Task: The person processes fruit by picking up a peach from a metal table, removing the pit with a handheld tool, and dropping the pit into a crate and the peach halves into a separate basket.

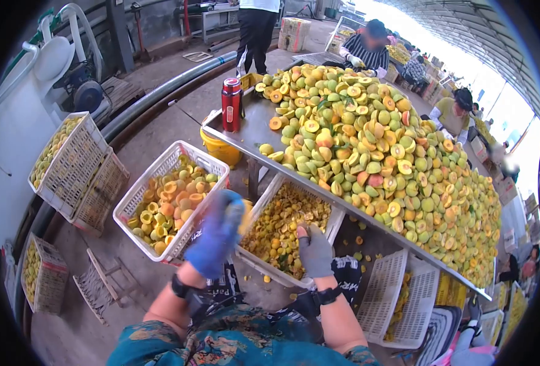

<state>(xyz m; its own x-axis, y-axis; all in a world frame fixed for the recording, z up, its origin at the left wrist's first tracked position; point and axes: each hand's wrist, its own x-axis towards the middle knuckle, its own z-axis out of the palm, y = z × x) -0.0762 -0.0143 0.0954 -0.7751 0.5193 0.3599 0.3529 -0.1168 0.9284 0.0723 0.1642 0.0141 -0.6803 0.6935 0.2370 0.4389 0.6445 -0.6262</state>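
Note:
My left hand, in a blue glove, is smeared by motion between two white crates. Beside its fingers shows a blurred yellow-orange patch, too unclear to name. My right hand, in a grey glove, is over the right edge of the crate of small yellow pieces, its thumb and fingers close together; anything between them is too small to name. Halved peaches and rings fill part of the white crate at the left. A large heap of halved yellow-green fruit lies on the metal table.
A red thermos stands on the table's corner, above a yellow bucket. Stacked fruit crates and a small stool are at the left. Empty-looking white crates lean at the lower right. Several people work beyond the heap.

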